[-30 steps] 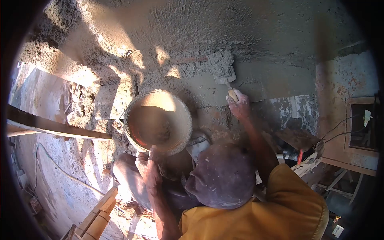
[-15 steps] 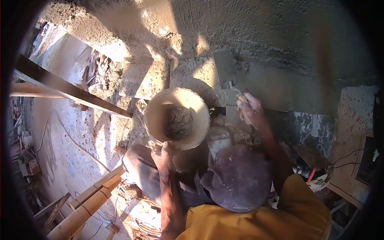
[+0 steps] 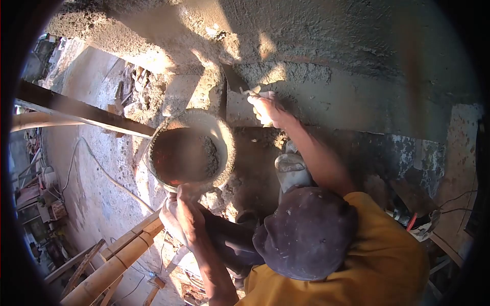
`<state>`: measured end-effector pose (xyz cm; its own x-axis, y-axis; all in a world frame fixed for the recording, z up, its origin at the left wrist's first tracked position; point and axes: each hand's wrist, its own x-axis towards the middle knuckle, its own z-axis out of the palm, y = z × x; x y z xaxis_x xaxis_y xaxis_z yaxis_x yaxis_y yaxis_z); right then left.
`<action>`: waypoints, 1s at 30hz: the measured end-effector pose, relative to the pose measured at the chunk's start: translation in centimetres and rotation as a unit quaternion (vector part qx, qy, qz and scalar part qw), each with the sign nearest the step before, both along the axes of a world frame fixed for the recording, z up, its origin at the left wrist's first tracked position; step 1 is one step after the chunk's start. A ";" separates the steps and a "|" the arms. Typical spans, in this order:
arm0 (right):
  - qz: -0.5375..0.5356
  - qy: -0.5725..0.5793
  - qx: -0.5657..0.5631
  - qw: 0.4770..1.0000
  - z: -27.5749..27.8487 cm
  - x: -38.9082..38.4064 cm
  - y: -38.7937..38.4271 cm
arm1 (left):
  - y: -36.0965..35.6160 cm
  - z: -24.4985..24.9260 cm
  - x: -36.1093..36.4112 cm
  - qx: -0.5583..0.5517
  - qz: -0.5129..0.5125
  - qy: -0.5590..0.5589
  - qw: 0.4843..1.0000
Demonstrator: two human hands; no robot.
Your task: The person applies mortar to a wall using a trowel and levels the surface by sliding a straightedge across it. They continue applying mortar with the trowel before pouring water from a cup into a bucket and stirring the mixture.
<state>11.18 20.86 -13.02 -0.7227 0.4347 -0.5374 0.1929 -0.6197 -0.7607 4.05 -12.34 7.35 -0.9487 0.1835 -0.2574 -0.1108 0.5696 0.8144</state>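
My left hand is closed on the near rim of a round bucket, which tilts to the left. Wet grey mortar lies inside it, partly in dark shadow. My right hand is wrapped round the handle of a trowel, beyond and to the right of the bucket. The trowel's blade is dark and close to the plastered wall; whether it touches cannot be told. A dusty dark cap and a yellow shirt fill the lower middle of the view.
A dark wooden beam reaches in from the left toward the bucket. Bamboo poles stand at the lower left. A loose cable crosses the floor. Scrap wood and wires lie at the right.
My right hand has moved left with the trowel along the wall. The bucket has shifted left and tilted, with my left hand still on its rim.
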 end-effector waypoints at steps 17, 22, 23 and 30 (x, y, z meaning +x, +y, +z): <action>-0.006 0.024 0.042 0.999 2.1 5.9 -2.3 | -1.7 -5.3 -3.8 0.098 -0.033 -0.079 0.992; -0.095 -0.027 0.074 0.992 1.9 11.1 1.8 | -1.6 -4.1 -3.8 0.118 0.009 -0.118 0.986; -0.122 -0.036 0.056 0.990 2.0 13.3 2.4 | -1.2 -3.9 -3.3 0.123 0.024 -0.106 0.987; -0.110 -0.044 0.057 0.991 3.9 12.8 -1.1 | 1.8 -3.5 -3.4 0.104 0.039 -0.146 0.983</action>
